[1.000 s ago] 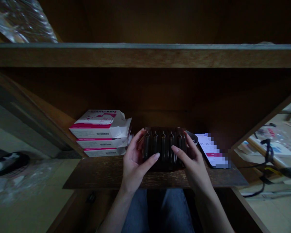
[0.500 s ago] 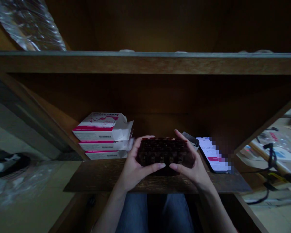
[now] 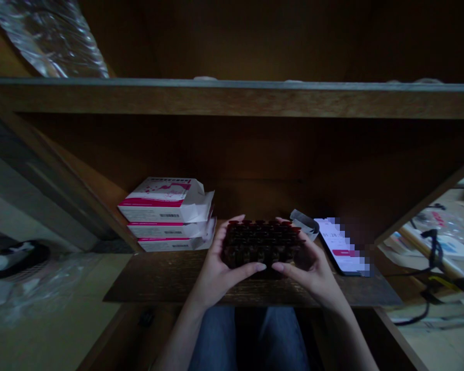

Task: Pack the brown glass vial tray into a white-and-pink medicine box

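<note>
Between my two hands is a block of small dark bottles (image 3: pixel 261 245), packed in rows with dark reddish caps on top. My left hand (image 3: pixel 222 263) grips its left side, thumb along the near face and fingers around the far side. On the right side my right hand (image 3: pixel 307 260) holds it the same way, and the two thumb tips nearly meet at the front. The block is upright over the brown wooden shelf board (image 3: pixel 162 278); whether its base touches the board is hidden. Poor light hides the bottles' detail.
Left of my hands stand stacked white and pink cartons (image 3: pixel 162 206) with open end flaps. A curled grey strip (image 3: pixel 305 224) and a lit phone (image 3: pixel 338 247) lie to the right. An upper shelf edge (image 3: pixel 232 98) crosses above. Plastic wrap (image 3: pixel 54 41) hangs at upper left.
Both hands keep hold of the bottle block, which has shifted slightly. Its rows of caps show a little more distinctly now. The whole view has moved slightly; the cartons and phone stay in place.
</note>
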